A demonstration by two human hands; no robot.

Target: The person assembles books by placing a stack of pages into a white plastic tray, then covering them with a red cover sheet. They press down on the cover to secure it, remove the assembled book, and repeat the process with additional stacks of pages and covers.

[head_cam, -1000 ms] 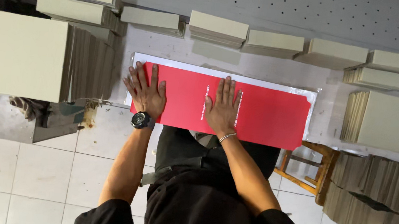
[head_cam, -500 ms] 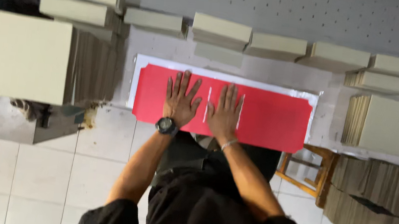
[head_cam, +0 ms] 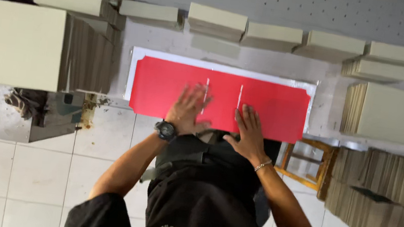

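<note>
A long red sheet (head_cam: 274,106) lies flat on a white board (head_cam: 135,55) on the work table. Two thin pale lines cross its middle. My left hand (head_cam: 188,110), with a black watch on the wrist, rests flat on the sheet just left of those lines, fingers spread and blurred. My right hand (head_cam: 248,131), a thin bracelet on its wrist, lies flat on the sheet's near edge just right of the lines. Neither hand grips anything.
Stacks of pale cardboard (head_cam: 14,44) stand to the left, more stacks (head_cam: 271,35) line the back of the table, and another pile (head_cam: 394,112) sits at the right. A wooden stool (head_cam: 308,161) and brown board stacks (head_cam: 390,201) stand on the tiled floor.
My left hand has slid right along the red sheet from its left part to the middle. My right hand has drawn back toward the near edge.
</note>
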